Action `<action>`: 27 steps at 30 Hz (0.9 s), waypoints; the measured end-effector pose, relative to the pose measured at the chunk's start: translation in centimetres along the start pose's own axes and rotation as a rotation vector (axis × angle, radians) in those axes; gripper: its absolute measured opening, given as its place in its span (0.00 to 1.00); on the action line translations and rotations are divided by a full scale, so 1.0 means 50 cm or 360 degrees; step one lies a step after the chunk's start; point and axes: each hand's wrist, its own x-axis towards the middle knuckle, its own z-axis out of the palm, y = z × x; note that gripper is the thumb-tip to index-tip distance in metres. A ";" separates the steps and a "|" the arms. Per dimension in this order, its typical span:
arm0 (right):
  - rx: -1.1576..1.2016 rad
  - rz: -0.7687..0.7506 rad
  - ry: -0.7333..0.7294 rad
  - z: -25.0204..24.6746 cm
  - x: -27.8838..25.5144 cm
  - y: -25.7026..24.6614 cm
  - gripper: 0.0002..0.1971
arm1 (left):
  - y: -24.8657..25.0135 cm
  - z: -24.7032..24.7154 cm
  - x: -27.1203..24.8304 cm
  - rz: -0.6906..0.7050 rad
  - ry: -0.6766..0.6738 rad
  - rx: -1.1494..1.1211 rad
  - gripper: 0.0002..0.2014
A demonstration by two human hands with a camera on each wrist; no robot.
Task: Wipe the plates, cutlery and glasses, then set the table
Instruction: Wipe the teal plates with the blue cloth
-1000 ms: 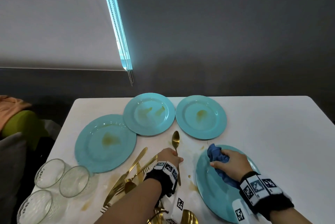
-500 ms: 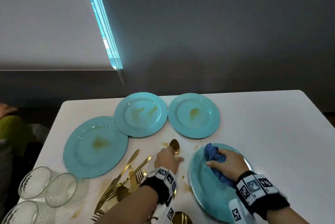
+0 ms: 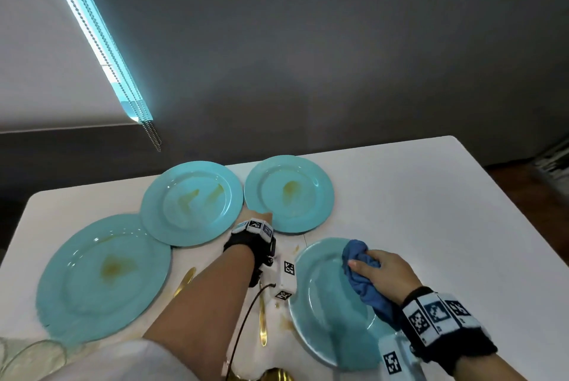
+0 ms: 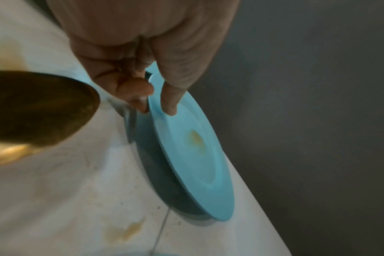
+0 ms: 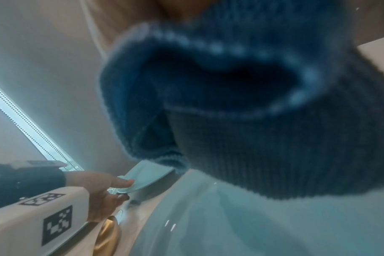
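Note:
My left hand (image 3: 261, 216) pinches the near rim of the far right turquoise plate (image 3: 295, 195), which has a yellow stain. In the left wrist view the hand (image 4: 156, 102) has its thumb on top of the plate (image 4: 197, 155) and fingers under it, and that edge is tilted up off the table. My right hand (image 3: 369, 266) grips a bunched blue cloth (image 3: 357, 257) and presses it on the near turquoise plate (image 3: 323, 313). The cloth (image 5: 230, 104) fills the right wrist view above this plate (image 5: 208, 225).
Two more stained turquoise plates (image 3: 191, 202) (image 3: 104, 276) lie to the left. Gold cutlery (image 3: 262, 319) lies between my arms, a gold spoon (image 4: 33, 107) close to my left hand. Glasses (image 3: 30, 356) stand at the lower left. The white table (image 3: 415, 211) has yellow smears.
My left hand has left the gold spoon, reached forward and taken hold of the far right plate's rim. My right hand stays on the near plate with the cloth.

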 end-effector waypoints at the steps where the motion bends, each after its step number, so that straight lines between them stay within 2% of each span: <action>1: -0.0002 0.0013 0.0001 -0.006 -0.001 0.005 0.11 | 0.003 0.001 0.000 -0.0022 -0.0035 -0.0042 0.27; 3: 0.0009 0.0028 0.0016 -0.018 0.002 0.016 0.10 | 0.011 0.000 -0.005 -0.0016 -0.0068 -0.0193 0.16; 4: 0.0025 0.0026 0.0024 -0.025 0.003 0.018 0.11 | 0.016 -0.001 -0.007 -0.0005 -0.0057 -0.0277 0.08; 5: 0.0039 0.0027 0.0036 -0.032 0.004 0.019 0.12 | 0.017 0.001 -0.003 0.0026 -0.0005 -0.0379 0.04; 8: 0.0061 0.0003 0.0110 -0.054 0.013 0.013 0.18 | 0.034 -0.004 -0.023 0.0123 0.0004 -0.0744 0.06; 12: 0.0012 -0.0183 0.0239 -0.087 0.011 -0.035 0.17 | 0.053 -0.038 -0.111 0.0243 -0.0025 -0.1011 0.12; 13: -0.0044 -0.0254 0.0281 -0.093 0.008 -0.050 0.17 | 0.050 -0.048 -0.128 0.0254 -0.0012 -0.1066 0.11; 15: -0.0229 -0.0390 0.0394 -0.101 0.003 -0.081 0.15 | 0.039 -0.064 -0.167 0.0317 -0.0016 -0.1136 0.01; 19: -0.0529 -0.0558 0.0502 -0.068 -0.019 -0.130 0.20 | 0.030 -0.069 -0.235 0.0348 -0.0065 -0.1359 0.16; 21: -0.0708 -0.0848 0.0524 -0.020 -0.047 -0.140 0.21 | 0.036 -0.066 -0.262 0.0378 -0.0075 -0.1378 0.21; 23: -0.0806 -0.1117 0.0367 0.018 -0.077 -0.128 0.28 | 0.032 -0.070 -0.268 0.0461 0.0017 -0.1253 0.22; 25: -0.0865 -0.1091 0.0122 0.007 -0.089 -0.106 0.30 | 0.016 -0.076 -0.262 0.0511 0.0082 -0.1220 0.23; 27: -0.0928 -0.0965 0.0153 -0.040 -0.071 -0.091 0.22 | -0.009 -0.073 -0.247 0.0510 0.0098 -0.1232 0.22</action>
